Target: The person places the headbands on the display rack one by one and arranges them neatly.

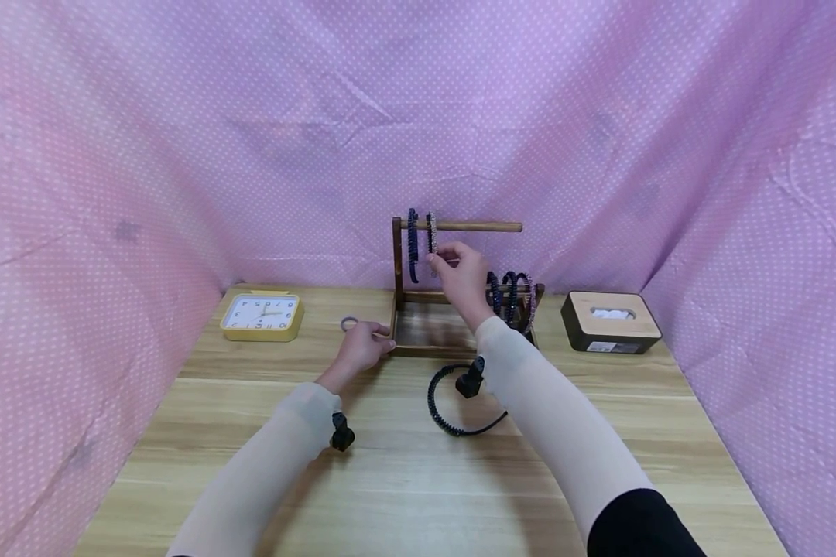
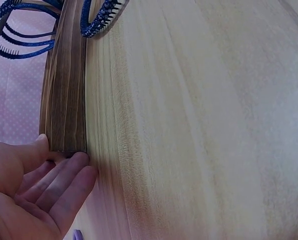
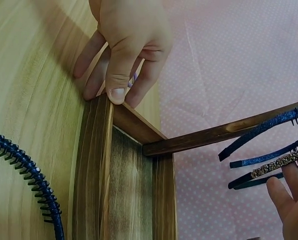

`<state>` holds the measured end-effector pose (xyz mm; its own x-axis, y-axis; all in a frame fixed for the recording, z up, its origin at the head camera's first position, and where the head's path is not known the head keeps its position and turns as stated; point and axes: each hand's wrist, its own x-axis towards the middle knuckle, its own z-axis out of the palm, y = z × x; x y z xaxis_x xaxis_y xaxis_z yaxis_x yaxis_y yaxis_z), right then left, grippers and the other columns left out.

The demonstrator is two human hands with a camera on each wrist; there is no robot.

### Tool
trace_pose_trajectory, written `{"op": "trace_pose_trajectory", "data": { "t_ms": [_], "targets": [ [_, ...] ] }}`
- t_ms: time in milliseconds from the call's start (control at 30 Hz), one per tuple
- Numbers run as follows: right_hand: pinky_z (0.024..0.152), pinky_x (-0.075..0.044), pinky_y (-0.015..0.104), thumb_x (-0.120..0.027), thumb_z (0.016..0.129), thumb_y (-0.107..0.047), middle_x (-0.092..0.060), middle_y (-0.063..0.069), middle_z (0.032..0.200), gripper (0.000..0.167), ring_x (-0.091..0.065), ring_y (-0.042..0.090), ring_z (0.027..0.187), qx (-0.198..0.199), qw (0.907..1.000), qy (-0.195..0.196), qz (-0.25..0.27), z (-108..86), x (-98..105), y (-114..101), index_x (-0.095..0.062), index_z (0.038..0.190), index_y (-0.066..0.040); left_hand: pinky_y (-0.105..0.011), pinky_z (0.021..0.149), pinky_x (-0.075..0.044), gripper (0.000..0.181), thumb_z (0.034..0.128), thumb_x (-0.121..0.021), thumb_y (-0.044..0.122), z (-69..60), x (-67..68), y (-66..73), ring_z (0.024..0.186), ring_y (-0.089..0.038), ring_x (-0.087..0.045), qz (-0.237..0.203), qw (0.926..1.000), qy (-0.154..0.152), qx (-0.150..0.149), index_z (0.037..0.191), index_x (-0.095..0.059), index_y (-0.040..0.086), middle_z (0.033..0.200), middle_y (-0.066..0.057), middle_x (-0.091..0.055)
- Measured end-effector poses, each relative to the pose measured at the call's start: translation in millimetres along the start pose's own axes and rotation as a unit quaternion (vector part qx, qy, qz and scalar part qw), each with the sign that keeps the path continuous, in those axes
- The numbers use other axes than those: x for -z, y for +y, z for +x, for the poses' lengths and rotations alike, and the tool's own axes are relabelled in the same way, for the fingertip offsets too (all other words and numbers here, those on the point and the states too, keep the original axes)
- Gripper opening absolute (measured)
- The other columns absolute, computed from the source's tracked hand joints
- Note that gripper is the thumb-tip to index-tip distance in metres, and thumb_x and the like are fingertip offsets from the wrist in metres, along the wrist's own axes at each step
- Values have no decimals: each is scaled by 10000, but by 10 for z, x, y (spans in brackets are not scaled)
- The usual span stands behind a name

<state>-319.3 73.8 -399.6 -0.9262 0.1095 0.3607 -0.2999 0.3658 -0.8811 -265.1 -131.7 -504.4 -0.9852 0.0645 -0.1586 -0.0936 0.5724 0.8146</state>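
At the left corner of a dark wooden headband stand [image 1: 425,352], my left hand [image 1: 362,346] grips the base, its thumb on the rim and fingers against the end. My right hand [image 1: 465,277] is raised and pinches a headband with glittery beads [image 1: 433,224], which hangs on the upper rod [image 1: 484,227]. Dark blue headbands [image 1: 412,244] hang left of it, near the post. On the lower right side hang several more headbands [image 1: 510,288], partly behind my right arm. A black toothed headband [image 1: 437,410] lies on the table in front, partly hidden by that arm.
A yellow clock [image 1: 261,316] lies on the left of the table, and a wood-topped tissue box [image 1: 611,321] stands on the right. Beside my left hand is a small purple ring [image 1: 349,320]. Pink dotted cloth [image 1: 306,155] hangs behind and at both sides.
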Motion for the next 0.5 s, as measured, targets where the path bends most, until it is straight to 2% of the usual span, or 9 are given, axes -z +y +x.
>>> {"op": "trace_pose_trajectory", "data": {
  "t_ms": [267,500],
  "targets": [
    [763,-599,351,-807,910,-209,-778,114,962,197,-742,235,876,-80,9999,-10,-139,-16,-28,-26,-754,1023,-56,-220,597,-532,317,962,-719,97,-1,-12,-12,863,-268,-767,-94,9999,13,-47,1239,-672,-49,1024,-194,-775],
    [719,-550,298,-805,908,-209,-767,101,920,174,-700,208,835,-29,9998,24,-176,-14,-37,-5,-757,993,-65,-226,585,-526,320,974,-707,113,10,-5,-15,865,-235,-761,-7,10000,13,-77,1252,-669,-40,1020,-178,-779]
  ]
}}
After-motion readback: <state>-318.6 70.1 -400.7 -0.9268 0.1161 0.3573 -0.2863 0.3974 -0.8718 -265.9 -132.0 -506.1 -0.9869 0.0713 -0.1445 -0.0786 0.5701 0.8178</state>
